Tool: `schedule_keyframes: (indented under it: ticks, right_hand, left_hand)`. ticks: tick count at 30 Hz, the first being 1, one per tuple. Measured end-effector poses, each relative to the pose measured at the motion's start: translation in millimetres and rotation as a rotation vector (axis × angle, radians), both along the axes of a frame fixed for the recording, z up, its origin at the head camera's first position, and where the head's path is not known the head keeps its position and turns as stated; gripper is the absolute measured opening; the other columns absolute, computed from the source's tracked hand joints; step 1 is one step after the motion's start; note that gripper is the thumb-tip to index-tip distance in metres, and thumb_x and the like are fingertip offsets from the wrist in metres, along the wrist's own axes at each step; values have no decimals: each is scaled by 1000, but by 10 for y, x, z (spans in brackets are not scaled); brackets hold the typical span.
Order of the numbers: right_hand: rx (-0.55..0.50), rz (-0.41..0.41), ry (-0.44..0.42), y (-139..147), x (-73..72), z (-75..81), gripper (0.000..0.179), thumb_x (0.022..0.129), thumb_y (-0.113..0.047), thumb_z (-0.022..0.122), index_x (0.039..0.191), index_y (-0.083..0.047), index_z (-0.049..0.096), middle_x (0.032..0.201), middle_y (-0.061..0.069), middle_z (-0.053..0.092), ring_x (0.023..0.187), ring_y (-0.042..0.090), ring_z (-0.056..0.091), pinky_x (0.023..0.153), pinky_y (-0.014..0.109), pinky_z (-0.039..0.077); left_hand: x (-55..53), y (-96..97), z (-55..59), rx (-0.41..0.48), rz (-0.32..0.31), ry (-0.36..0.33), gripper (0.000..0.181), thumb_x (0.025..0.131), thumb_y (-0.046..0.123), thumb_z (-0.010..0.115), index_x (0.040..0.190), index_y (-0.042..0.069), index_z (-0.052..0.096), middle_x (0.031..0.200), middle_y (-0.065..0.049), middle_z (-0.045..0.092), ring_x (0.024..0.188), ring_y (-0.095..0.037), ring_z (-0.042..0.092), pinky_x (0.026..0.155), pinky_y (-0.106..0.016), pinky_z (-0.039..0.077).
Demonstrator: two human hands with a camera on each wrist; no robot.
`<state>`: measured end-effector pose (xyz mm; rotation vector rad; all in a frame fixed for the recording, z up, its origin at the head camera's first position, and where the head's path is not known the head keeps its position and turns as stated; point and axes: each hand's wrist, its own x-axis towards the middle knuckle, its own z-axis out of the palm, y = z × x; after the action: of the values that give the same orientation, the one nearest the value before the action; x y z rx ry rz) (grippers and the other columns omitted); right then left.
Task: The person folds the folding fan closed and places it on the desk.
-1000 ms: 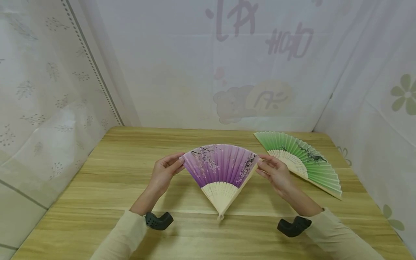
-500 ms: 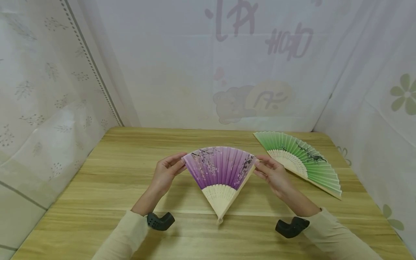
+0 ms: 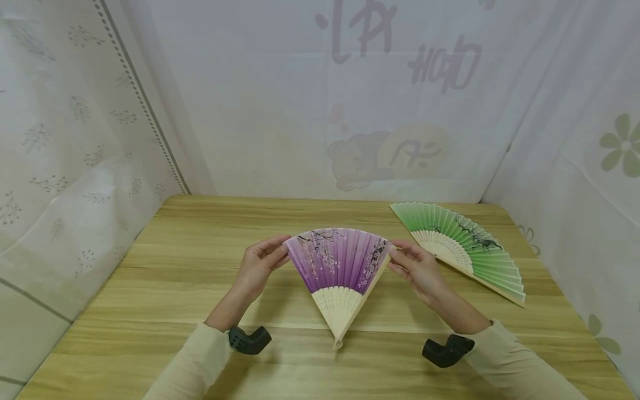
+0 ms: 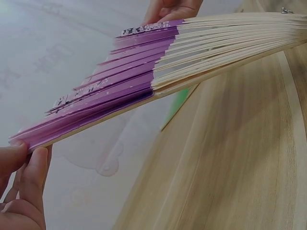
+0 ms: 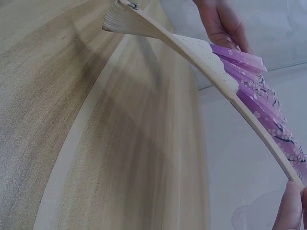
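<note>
A purple folding fan (image 3: 340, 258) with a blossom print and pale ribs is held partly spread above the table, its pivot end pointing toward the person. At its upper left corner, my left hand (image 3: 256, 268) pinches the outer edge between thumb and fingers. My right hand (image 3: 421, 273) pinches the opposite upper corner by the outer rib. In the left wrist view the pleats of the purple fan (image 4: 110, 72) show edge-on, raised off the wood. The right wrist view shows the outer rib of the purple fan (image 5: 240, 110) running down to the right thumb.
A green folding fan (image 3: 465, 244) lies spread on the wooden table (image 3: 175, 289) at the back right, just beyond the right hand. White printed curtains (image 3: 260, 111) hang behind and along both sides. Each wrist carries a black camera mount (image 3: 249, 340).
Both hands have moved slightly closer together, so the purple fan is a little narrower. It has also come slightly lower and nearer the person. The green fan has stayed put.
</note>
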<state>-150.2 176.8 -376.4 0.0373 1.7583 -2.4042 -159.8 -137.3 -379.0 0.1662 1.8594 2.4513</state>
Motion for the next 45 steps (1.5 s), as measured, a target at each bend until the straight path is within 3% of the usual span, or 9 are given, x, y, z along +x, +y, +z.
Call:
schedule_keyframes:
  ticks: [13, 25, 34, 39, 40, 45]
  right_hand:
    - [-2, 10, -5, -48, 15, -10, 15, 87, -5, 54, 99, -13, 58, 94, 2, 53, 83, 10, 57, 80, 25, 47]
    - [2, 52, 1, -80, 45, 7, 16, 87, -5, 54, 100, -12, 58, 98, 5, 52, 85, 12, 58, 81, 25, 46]
    - [11, 60, -5, -105, 44, 10, 17, 87, -6, 54, 104, -9, 56, 99, 5, 53, 86, 13, 58, 82, 27, 46]
    - [10, 53, -21, -134, 50, 4, 17, 86, -7, 56, 103, -10, 58, 98, 5, 54, 86, 13, 58, 83, 29, 46]
    - [7, 53, -26, -138, 52, 5, 17, 86, -7, 57, 102, -11, 58, 98, 5, 54, 86, 13, 58, 83, 29, 46]
    - [-6, 53, -36, -148, 60, 10, 16, 86, -7, 57, 101, -12, 59, 98, 5, 54, 86, 13, 58, 83, 28, 46]
  left_hand:
    - [7, 58, 9, -38, -27, 13, 32, 88, -2, 50, 118, -14, 46, 98, -4, 61, 92, -14, 60, 83, -29, 45]
    - [6, 96, 10, -39, -53, 7, 32, 88, -2, 50, 117, -13, 47, 105, -11, 58, 94, -16, 59, 84, -30, 45]
    - [17, 128, 24, -28, -78, 18, 33, 88, -2, 51, 118, -15, 46, 102, -8, 60, 92, -16, 60, 83, -30, 46]
    - [2, 136, -29, -42, -105, 72, 34, 86, 6, 56, 115, -12, 50, 103, -10, 60, 92, -16, 60, 83, -30, 46]
    - [-72, 124, -141, -21, -129, 106, 33, 86, 7, 56, 114, -10, 52, 104, -11, 60, 93, -17, 60, 82, -29, 46]
    - [-70, 135, -148, -22, -136, 125, 32, 86, 7, 56, 114, -9, 53, 104, -10, 60, 93, -16, 60, 82, -29, 47]
